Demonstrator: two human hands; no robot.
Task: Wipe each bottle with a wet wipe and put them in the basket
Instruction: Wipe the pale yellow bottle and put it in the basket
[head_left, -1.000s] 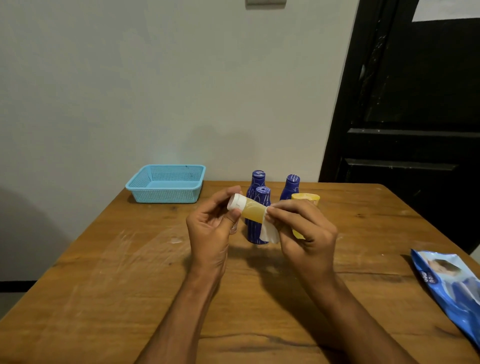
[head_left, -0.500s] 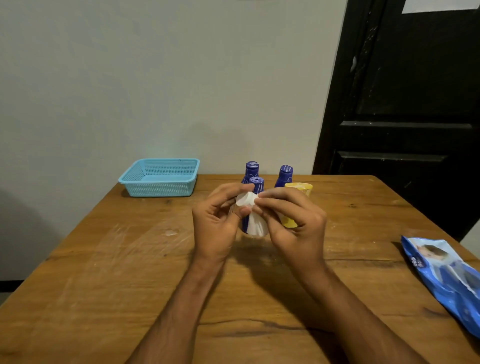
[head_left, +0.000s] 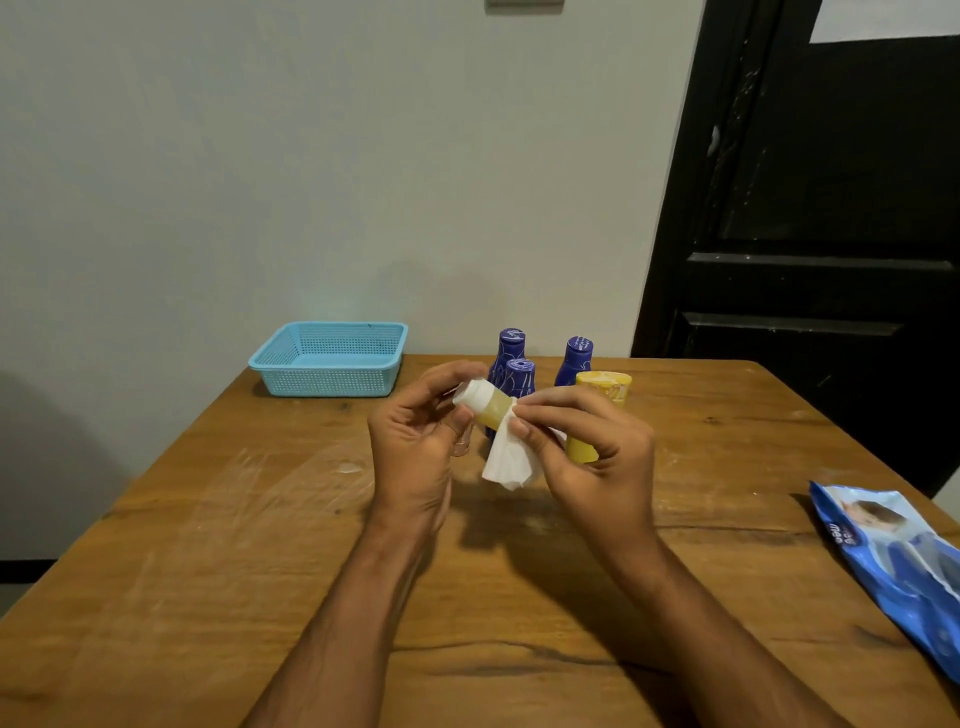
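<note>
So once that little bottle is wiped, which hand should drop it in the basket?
Probably the left hand. It already grips the small bottle by its white cap end, and the blue basket sits on its side of the table. The right hand is busy holding the wipe.

Your two bare forearms reach forward and converge above the table. Your left hand curls its fingers and thumb around the white-capped end it holds. Your right hand pinches with thumb and forefinger, knuckles raised, remaining fingers curled.
</note>
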